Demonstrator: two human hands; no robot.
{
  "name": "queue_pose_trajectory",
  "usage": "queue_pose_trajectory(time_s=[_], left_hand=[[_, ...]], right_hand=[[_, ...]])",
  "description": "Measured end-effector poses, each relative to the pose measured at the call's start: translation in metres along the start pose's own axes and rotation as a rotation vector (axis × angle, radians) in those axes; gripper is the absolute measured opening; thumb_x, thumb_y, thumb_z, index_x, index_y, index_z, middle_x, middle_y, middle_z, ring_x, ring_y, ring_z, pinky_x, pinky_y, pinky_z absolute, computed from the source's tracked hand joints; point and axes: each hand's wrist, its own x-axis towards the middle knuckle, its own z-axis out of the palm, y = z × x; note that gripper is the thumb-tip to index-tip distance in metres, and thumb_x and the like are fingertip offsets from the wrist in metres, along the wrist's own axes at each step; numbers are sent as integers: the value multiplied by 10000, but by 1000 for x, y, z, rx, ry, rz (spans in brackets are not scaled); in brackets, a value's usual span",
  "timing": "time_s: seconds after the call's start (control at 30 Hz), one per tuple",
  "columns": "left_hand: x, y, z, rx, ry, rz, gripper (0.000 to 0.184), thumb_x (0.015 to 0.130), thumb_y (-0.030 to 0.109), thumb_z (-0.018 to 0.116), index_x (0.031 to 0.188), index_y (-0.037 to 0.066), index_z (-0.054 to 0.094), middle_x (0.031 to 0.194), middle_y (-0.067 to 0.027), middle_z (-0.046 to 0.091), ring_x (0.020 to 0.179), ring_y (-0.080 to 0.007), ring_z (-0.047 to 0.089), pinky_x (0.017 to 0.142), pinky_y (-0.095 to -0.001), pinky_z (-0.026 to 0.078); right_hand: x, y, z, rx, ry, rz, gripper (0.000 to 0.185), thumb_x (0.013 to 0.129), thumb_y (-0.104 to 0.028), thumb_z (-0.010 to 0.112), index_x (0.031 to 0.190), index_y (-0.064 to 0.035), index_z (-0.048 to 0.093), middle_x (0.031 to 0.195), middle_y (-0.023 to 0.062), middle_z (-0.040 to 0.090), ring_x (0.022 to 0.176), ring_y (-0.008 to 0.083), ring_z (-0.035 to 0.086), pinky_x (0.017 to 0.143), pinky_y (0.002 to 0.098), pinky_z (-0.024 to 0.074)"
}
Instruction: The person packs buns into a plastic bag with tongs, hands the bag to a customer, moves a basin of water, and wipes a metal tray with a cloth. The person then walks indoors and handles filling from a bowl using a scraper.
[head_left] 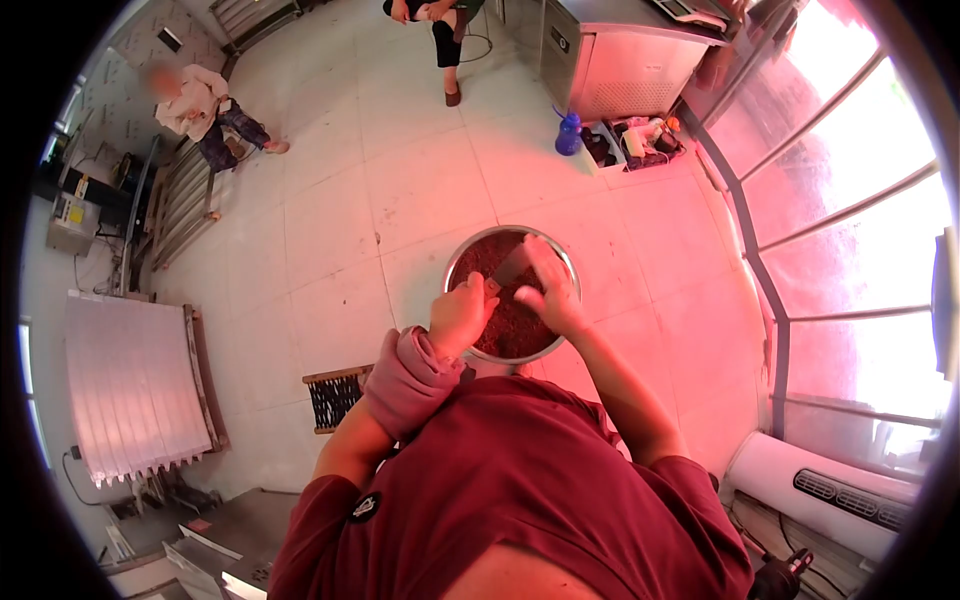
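Observation:
A round metal bowl (480, 233) sits in front of me, filled with dark red, crumbly stuff (512, 335) whose kind I cannot make out. My left hand (462, 314) is closed around the handle of a broad-bladed knife (512, 264), held over the bowl. The blade slants up and to the right. Beside its far end is my right hand (550, 288), fingers stretched out and thumb apart. Those fingers seem to touch the blade, though the contact is partly hidden. A bunched pinkish sleeve (415, 375) surrounds my left forearm.
Left of my body is a low stool with dark webbing (338, 398). A blue bottle (568, 134) and a box of items (648, 142) stand by a steel cabinet (630, 70). One person (200, 105) sits far left, another (440, 30) at the top. Window panels line the right.

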Motion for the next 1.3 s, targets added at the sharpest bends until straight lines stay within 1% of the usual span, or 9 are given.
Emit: queue_pose_trajectory(time_s=[0.3, 0.37, 0.5, 0.63, 0.67, 0.77, 0.87, 0.97, 1.3], left_hand=[[16, 10, -22, -161, 207, 193, 244, 819, 246, 611, 886, 45, 490, 649, -149, 579, 579, -354, 599, 509, -461, 477], [68, 49, -55, -183, 565, 426, 236, 844, 236, 580, 924, 39, 475, 640, -151, 549, 574, -371, 566, 513, -454, 463], [114, 122, -167, -351, 664, 631, 260, 863, 250, 563, 958, 34, 454, 623, -144, 512, 542, -341, 541, 473, -463, 399], [109, 102, -180, -700, 402, 546, 253, 874, 264, 583, 939, 28, 519, 620, -120, 526, 464, -175, 501, 441, -340, 386], [102, 79, -164, -1174, -7, 205, 241, 901, 264, 558, 858, 27, 542, 667, -9, 538, 545, -79, 465, 473, -234, 365], [55, 30, -140, -1078, -90, -88, 293, 946, 317, 490, 861, 45, 556, 669, 12, 503, 525, -39, 419, 446, -191, 333], [16, 7, -105, -1208, -88, -268, 302, 943, 296, 503, 773, 47, 529, 589, 10, 474, 473, -47, 414, 434, -188, 308], [-2, 5, -72, -1063, -151, -349, 315, 945, 301, 501, 778, 36, 539, 590, 1, 494, 481, -64, 438, 436, -210, 332], [-19, 36, -41, -249, 49, 151, 196, 883, 201, 569, 930, 17, 524, 804, -190, 589, 680, -400, 567, 542, -436, 447]], right_hand=[[-26, 73, 14, -177, -379, 291, 970, 664, -239, 775, 1425, -45, 206, 1461, 173, 257, 1367, 280, 235, 1096, 423, 236], [-49, 145, 57, -143, -48, 74, 696, 718, -191, 737, 1303, -16, 404, 1249, 204, 502, 1157, 261, 513, 949, 383, 442], [-20, 150, 64, 568, -150, 655, 209, 794, -215, 665, 850, -32, 579, 668, 72, 576, 500, 145, 512, 427, 258, 401], [7, 76, 46, 730, 130, 866, 290, 816, -288, 677, 651, -112, 515, 485, -46, 378, 364, 70, 326, 330, 238, 228], [16, 43, 24, 947, 167, 871, 325, 838, -284, 662, 619, -144, 467, 477, -61, 329, 351, 69, 279, 341, 229, 226], [19, 37, 8, 1452, 312, 742, 267, 890, -192, 589, 668, -165, 442, 554, -75, 314, 499, 78, 344, 549, 262, 365], [20, 35, -4, 1659, 343, 550, 347, 916, -317, 544, 1160, -74, 507, 1119, 75, 573, 1057, 194, 525, 936, 408, 384], [25, 34, -24, 1983, 92, 403, 689, 914, -538, 418, 1375, -37, 313, 1464, 123, 286, 1359, 240, 247, 1077, 460, 225], [62, -1, -3, 2091, 18, 270, 1019, 774, -784, 307, 1427, -10, 190, 1506, 119, 181, 1400, 242, 126, 1096, 536, 122]])
